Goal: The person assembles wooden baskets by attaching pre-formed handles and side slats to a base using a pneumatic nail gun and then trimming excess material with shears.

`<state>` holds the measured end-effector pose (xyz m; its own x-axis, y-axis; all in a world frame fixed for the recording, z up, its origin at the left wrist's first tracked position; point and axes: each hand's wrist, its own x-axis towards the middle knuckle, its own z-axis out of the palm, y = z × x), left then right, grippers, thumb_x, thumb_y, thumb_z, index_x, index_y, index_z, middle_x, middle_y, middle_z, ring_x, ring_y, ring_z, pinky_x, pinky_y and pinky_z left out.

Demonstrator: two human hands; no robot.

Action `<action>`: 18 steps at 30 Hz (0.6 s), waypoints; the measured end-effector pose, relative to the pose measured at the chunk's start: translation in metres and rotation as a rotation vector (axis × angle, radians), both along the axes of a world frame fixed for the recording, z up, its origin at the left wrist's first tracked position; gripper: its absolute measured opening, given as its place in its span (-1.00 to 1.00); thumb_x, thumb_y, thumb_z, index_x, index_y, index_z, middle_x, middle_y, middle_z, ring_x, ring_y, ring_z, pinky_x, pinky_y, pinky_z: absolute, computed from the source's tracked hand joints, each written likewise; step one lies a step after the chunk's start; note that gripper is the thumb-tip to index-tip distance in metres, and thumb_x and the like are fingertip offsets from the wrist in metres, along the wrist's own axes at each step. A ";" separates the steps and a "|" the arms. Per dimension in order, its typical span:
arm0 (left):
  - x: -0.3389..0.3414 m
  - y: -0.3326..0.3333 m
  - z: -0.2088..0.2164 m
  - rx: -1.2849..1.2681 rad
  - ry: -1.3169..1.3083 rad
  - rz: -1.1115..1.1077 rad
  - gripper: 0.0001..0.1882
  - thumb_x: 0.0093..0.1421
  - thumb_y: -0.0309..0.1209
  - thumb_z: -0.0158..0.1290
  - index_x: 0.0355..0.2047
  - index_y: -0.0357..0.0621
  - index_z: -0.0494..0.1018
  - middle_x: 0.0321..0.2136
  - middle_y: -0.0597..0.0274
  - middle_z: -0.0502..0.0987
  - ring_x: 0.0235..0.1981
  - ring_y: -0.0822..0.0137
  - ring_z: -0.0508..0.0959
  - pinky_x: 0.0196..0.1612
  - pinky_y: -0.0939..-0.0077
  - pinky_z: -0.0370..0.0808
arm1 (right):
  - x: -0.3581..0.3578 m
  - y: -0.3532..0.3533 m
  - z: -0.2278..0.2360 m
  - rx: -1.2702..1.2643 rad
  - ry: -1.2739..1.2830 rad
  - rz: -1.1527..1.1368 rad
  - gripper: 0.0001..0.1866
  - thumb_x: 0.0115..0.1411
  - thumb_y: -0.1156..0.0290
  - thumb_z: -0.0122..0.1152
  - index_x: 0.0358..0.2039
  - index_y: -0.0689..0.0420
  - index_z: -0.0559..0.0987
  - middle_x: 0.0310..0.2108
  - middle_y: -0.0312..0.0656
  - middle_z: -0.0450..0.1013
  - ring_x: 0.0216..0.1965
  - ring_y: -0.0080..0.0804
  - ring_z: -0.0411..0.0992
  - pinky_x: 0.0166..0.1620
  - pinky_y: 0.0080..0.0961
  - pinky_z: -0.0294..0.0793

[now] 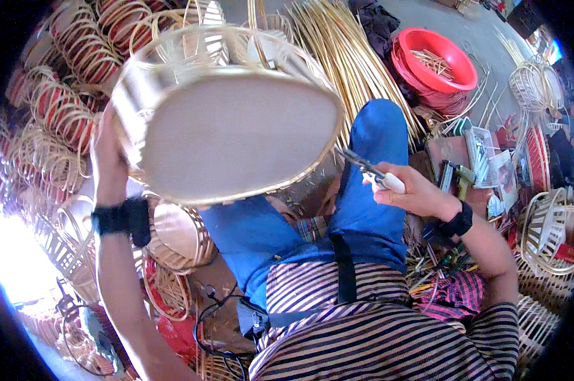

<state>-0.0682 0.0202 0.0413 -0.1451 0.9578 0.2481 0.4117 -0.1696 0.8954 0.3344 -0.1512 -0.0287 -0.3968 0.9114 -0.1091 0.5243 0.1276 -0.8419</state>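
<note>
A large woven basket (239, 136) is tilted up above my knees, its pale flat oval base facing me. My left hand (111, 149) grips its left side, the fingers mostly hidden behind the wall. The basket's far side is blurred. My right hand (414, 190) is closed round what look like pruning shears (383, 180), with white handles and dark metal jaws. The tips of the jaws are beside the basket's lower right edge, over my right knee; I cannot tell whether they touch it.
Long thin canes (341, 57) lie in a bundle ahead. A red plastic basin (468, 73) holding short sticks stands at the far right. Stacked baskets (55, 114) crowd the left. Tools and a white plastic tray (480, 155) lie to the right; a black cable (201, 317) hangs at my left hip.
</note>
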 end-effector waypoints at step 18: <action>-0.135 -0.094 -0.099 -0.614 -0.626 0.311 -0.56 0.10 -0.16 -0.23 -0.15 -0.27 0.22 -0.32 0.06 0.40 -0.37 0.23 0.43 -0.35 0.35 0.46 | -0.061 0.042 -0.040 -0.919 1.045 0.353 -0.44 0.08 0.10 -0.09 -0.03 0.25 0.18 -0.29 -0.16 0.36 -0.22 -0.41 0.34 -0.14 -0.46 0.31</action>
